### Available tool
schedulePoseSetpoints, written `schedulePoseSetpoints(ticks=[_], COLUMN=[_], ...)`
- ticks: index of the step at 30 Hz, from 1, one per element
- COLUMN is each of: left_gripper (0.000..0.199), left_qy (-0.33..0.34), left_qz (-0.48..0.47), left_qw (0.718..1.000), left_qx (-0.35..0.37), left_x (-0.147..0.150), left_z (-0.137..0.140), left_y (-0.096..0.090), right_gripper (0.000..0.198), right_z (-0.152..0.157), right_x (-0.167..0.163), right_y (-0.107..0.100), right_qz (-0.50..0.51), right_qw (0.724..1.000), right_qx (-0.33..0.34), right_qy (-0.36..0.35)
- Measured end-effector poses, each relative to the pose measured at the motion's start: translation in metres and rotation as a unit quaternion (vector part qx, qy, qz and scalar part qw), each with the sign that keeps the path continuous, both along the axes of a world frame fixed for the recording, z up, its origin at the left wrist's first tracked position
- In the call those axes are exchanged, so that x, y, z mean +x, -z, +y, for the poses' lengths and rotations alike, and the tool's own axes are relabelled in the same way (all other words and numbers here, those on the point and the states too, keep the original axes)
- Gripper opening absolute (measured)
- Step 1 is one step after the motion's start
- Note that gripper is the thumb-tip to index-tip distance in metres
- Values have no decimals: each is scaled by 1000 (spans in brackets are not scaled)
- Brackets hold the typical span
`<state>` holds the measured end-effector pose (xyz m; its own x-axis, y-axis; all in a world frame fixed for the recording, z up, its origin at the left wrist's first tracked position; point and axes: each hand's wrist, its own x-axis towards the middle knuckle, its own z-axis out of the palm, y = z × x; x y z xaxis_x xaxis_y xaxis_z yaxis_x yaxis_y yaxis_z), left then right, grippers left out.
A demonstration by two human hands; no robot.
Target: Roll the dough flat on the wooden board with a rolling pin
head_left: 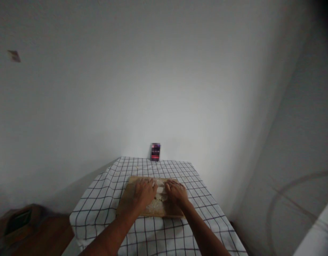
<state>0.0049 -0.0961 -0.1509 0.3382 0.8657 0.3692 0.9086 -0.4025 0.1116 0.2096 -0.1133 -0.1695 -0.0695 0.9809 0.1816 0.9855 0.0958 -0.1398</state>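
A wooden board [129, 204] dusted with flour lies on the table. Across its far half runs a pale rolling pin [161, 190], seen only in the gap between my hands. My left hand [145, 190] is closed over the pin's left part, and my right hand [177, 191] over its right part. Flattened dough [160, 197] shows just on the near side of the pin, partly covered by it and my hands.
A checked cloth [100, 202] covers the table. At the far edge, a small dark box-like item [155, 152], blurred, stands against the white wall [164, 89]. Brown furniture [46, 231] is low at the left.
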Motion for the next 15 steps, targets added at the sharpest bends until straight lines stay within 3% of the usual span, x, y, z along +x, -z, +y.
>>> schedulePoseSetpoints(ticks=[6,15], left_gripper=[50,55], left_qy=[-5,56], left_qz=[3,51], left_qw=[1000,997], left_qx=[-11,-18], left_x=[5,8], left_z=[-11,14], left_y=[-11,-13], right_gripper=[53,53], right_z=[-13,8], right_x=[0,1], right_y=[4,-13], right_qz=[40,42], right_qw=[999,999], right_qx=[9,-6], right_qy=[1,35])
